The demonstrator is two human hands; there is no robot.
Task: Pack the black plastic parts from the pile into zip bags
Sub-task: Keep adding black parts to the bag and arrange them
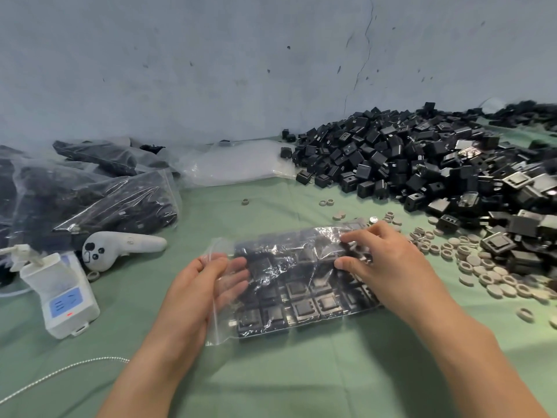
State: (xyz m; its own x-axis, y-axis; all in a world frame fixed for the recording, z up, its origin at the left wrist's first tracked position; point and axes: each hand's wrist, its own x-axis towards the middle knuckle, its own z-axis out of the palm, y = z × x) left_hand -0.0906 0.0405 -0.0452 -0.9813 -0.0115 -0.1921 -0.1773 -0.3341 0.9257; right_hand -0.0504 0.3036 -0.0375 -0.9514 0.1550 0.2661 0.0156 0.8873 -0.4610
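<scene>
- The left grip [208,285] holds the bag [301,285] at its open mouth: the thumb lies on top of the film and the fingers [236,277] show through the clear plastic, so the film is pinched between them
- The right grip [388,267] sits on the far right end of the bag, fingers curled down onto the crinkled film and thumb drawn in towards them, gripping the plastic there
- The bag lies flat on the worktop [271,372], straight in front of the person, between the two forearms, with its mouth to the left
- Inside it, black parts [303,309] lie in neat rows, side by side and touching, filling the bag nearly to its mouth
- The pile [422,164] of loose black parts heaps up at the right rear against the wall [211,55], near the right grip and well apart from the left grip
- Beige rings [482,267] and discs are scattered along the pile's near edge, just right of the right grip
- At the left rear, full bags [90,191] of black parts lie stacked; a flat stack of empty bags [238,164] lies between them and the pile
- A white controller [120,245] rests just in front of the full bags, and a white power strip [63,294] with a red light sits beside it, nearer the person
- A pale cord [60,372] runs across the green cloth at the lower left
</scene>
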